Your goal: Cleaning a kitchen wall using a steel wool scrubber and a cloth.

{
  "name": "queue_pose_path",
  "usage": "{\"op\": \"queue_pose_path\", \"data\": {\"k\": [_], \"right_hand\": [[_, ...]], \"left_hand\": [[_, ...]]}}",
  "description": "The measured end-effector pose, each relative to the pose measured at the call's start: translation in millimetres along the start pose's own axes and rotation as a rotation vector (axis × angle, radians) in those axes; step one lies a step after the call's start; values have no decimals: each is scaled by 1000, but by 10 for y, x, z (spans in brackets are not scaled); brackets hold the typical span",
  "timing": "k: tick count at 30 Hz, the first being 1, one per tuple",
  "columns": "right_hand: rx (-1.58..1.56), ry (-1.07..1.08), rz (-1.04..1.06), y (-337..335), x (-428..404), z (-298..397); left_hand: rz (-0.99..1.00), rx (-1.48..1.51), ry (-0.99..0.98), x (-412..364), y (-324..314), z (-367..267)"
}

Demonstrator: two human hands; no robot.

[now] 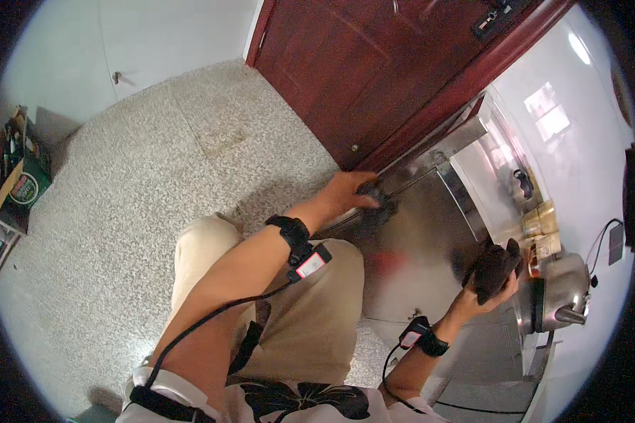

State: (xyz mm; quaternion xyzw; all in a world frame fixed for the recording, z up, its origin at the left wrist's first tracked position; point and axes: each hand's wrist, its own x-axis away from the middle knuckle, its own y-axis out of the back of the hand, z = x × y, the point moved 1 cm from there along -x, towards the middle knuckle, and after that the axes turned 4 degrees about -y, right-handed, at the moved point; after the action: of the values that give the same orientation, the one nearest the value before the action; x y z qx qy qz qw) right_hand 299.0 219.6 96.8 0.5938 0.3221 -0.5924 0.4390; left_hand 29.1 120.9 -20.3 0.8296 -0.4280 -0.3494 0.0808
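My left hand (352,191) reaches to the front of a stainless steel cabinet (402,280) close to the door frame. Its fingers curl over a small dark pad or cloth (369,189) that lies against the metal; blur and a dark reflection obscure its outline. Further right, my right hand (500,301) grips a bunched dark brown item (492,272), apparently a cloth, near the cabinet's top edge. The steel surface mirrors my hands and carries a blurred red patch. My knees, in beige trousers (317,312), are bent in front of the cabinet.
A stainless steel kettle (563,293) stands on the cabinet top beside yellowish packets (541,222) and a small black object (523,183). The dark red wooden door (349,69) borders the cabinet. A green box (32,182) is at far left on the speckled floor side. Cables run from both wrist straps.
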Motion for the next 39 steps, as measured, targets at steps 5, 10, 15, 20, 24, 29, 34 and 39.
{"op": "queue_pose_path", "data": {"k": [5, 10, 15, 20, 24, 29, 34, 39], "right_hand": [[16, -64, 26, -7, 13, 36], [-65, -31, -105, -68, 78, -240], [-34, 64, -113, -104, 35, -102], [-129, 15, -116, -34, 157, -503], [-136, 37, 53, -55, 130, -271], [73, 32, -31, 9, 147, -174], [71, 58, -26, -46, 105, -88], [94, 36, 5, -4, 58, 41]], "left_hand": [[-126, 225, -32, -70, 81, -111], [25, -20, -68, 18, -57, 265], [249, -272, 70, 181, -124, 377], [336, -81, 182, 128, 19, 187], [65, 83, -9, 14, 85, 2], [-145, 366, -36, -162, 133, -313], [50, 210, -65, -73, 80, 123], [127, 52, 3, 20, 37, 119]]}}
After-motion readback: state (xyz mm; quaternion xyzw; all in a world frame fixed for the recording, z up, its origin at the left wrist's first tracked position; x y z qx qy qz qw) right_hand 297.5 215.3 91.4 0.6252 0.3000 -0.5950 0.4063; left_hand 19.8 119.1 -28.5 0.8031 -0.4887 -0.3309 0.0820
